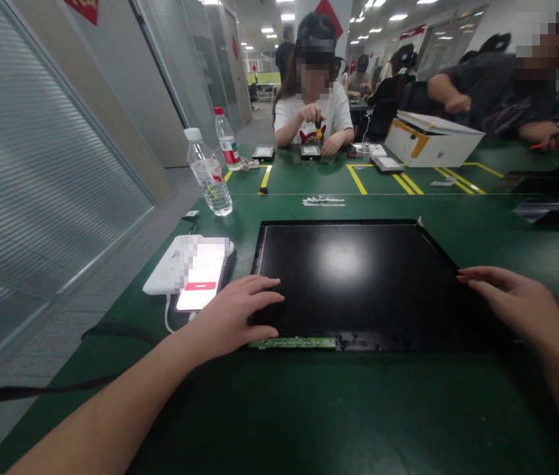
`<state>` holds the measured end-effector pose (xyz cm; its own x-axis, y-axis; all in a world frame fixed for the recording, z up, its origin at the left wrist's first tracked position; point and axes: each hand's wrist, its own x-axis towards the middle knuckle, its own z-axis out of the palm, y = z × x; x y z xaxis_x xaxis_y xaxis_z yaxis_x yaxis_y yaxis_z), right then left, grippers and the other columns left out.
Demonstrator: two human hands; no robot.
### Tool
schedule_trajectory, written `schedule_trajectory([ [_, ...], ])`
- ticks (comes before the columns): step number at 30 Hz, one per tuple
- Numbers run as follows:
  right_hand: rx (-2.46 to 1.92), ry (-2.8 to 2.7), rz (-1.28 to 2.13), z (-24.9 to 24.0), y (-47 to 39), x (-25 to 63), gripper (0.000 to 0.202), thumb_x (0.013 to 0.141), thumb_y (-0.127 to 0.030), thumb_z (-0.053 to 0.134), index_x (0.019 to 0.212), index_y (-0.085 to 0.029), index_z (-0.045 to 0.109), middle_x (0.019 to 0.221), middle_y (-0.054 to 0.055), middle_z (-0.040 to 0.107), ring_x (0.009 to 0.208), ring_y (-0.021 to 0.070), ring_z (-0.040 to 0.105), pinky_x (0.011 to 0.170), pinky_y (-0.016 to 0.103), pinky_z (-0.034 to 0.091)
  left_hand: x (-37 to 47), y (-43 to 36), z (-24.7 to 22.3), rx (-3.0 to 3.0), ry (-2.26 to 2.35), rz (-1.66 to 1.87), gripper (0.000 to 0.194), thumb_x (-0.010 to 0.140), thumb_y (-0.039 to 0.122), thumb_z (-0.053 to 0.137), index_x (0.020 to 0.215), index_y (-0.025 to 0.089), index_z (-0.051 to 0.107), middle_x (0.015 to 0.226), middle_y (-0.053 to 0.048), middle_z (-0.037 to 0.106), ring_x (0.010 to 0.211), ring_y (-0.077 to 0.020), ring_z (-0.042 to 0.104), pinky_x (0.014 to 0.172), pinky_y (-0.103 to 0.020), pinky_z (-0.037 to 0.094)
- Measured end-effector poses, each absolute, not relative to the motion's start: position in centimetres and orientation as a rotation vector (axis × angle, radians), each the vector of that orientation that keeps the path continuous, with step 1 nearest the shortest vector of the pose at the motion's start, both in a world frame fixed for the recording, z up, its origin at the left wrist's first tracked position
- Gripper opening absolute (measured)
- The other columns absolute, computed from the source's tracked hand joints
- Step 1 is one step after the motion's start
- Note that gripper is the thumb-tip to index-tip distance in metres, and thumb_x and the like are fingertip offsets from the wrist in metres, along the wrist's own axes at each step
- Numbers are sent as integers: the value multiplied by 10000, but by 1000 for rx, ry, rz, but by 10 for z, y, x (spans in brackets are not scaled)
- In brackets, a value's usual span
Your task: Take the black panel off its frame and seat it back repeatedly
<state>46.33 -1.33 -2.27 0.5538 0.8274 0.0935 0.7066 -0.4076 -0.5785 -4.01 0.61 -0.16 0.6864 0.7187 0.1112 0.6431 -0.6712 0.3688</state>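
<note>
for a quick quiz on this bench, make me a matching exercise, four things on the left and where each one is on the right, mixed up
Things
1. green circuit strip
2. lit phone
3. red-capped bottle
4. right hand

Places
A. beyond the clear bottle with the white cap, near the glass wall
B. at the right edge of the black panel
C. along the panel's near edge, beside the left hand
D. overlapping the white device

Right pairs: 1-C, 2-D, 3-A, 4-B
</note>
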Motion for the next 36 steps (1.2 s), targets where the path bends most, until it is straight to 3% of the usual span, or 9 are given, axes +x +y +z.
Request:
schedule_trajectory([
  [11,-2246,-1199,307,-20,-16,460,481,542,-565,586,872,-285,797,975,59,813,910,320,695,889,474,493,-35,4,0,2666,893,330,348,935,180,711,1269,273,742,1435,-100,691,1306,-311,650,1091,-529,533],
  [20,-2185,-1284,193,-28,-14,467,406,570,-553,596,814,-297,796,896,50,817,794,295,703,766,438,512,-33,0,3,2678,868,315,375,952,132,647,1281,287,736,1441,-74,691,1308,-294,647,1093,-521,531],
  [24,-2231,-1261,208,-27,-14,467,440,564,-561,586,839,-294,802,929,56,818,812,301,693,783,453,501,-33,0,1,2696,860,297,385,956,114,638,1293,276,729,1455,-76,681,1311,-296,641,1088,-522,532],
  [30,-2249,-1220,293,-25,-14,466,469,571,-559,586,892,-289,797,982,52,812,918,311,693,872,460,490,-35,1,-1,2701,862,300,347,957,140,660,1281,242,727,1441,-105,685,1293,-302,653,1076,-520,538],
  [36,-2232,-1218,281,-24,-15,464,425,575,-533,599,867,-288,788,959,54,808,927,316,691,895,464,486,-34,4,-4,2663,1060,415,322,974,284,674,1285,220,727,1483,-144,640,1358,-347,595,1110,-571,509],
])
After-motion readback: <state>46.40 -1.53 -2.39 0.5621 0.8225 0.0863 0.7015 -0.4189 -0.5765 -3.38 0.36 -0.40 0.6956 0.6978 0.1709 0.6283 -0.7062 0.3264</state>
